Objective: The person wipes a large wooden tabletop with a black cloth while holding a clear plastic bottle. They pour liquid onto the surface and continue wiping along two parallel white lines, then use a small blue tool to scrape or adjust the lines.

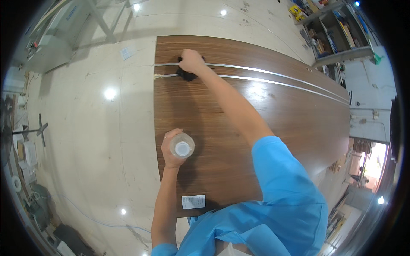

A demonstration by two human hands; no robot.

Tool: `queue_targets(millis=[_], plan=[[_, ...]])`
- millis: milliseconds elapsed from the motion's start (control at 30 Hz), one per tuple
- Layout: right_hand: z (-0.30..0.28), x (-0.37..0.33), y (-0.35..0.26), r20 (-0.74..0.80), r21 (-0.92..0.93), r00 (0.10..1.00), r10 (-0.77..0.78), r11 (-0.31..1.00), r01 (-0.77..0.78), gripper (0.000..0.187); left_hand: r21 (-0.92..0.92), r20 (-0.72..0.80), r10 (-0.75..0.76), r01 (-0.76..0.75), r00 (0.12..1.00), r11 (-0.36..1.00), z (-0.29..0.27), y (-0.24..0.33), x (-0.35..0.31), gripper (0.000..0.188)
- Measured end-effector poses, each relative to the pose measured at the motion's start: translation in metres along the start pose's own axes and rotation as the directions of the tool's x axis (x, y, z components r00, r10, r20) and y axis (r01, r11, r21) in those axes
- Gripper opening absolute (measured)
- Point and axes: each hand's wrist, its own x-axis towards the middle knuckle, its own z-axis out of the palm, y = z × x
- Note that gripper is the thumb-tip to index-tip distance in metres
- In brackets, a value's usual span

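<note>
My left hand (pixel 169 152) is wrapped round a clear bottle with a white cap (pixel 183 149), held upright over the left edge of a brown wood-grain panel (pixel 277 128). Stretched out to the panel's far left part, my right hand (pixel 192 62) is closed on a black cloth (pixel 186 76) and presses it down. The cloth lies across two thin silvery strips (pixel 265 80) that run along the panel toward the right. Part of the cloth is hidden under my fingers. A pale frayed bit (pixel 158 77) shows at the left end of the nearer strip.
A white printed label (pixel 193 202) lies on the panel near my body. Grey machinery (pixel 55 42) stands at the far left, and a shelf cart with tools (pixel 337 32) at the far right. A thin blue hose (pixel 98 219) crosses the tiled floor at the left.
</note>
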Motion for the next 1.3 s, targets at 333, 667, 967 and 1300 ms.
queue_targets(millis=[333, 667, 967, 1300], plan=[[-0.131, -0.102, 0.210, -0.443, -0.034, 0.825, 0.350, 0.914, -0.405, 0.028, -0.084, -0.034, -0.099, 0.096, 0.995, 0.992, 0.005, 0.008, -0.002, 0.069], [-0.116, -0.056, 0.162, -0.142, -0.186, 0.975, 0.172, 0.963, -0.197, 0.032, -0.043, -0.023, -0.059, 0.058, 0.998, 0.997, 0.002, 0.009, 0.000, 0.063], [-0.119, -0.057, 0.156, -0.163, -0.137, 0.950, 0.265, 0.948, -0.288, 0.032, -0.073, -0.034, -0.058, 0.055, 0.998, 0.996, 0.003, 0.011, 0.000, 0.066], [-0.068, -0.103, 0.153, -0.623, -0.169, 0.783, 0.004, 0.976, -0.139, 0.033, -0.072, -0.012, -0.110, 0.109, 0.994, 0.991, 0.001, 0.006, 0.000, 0.063]])
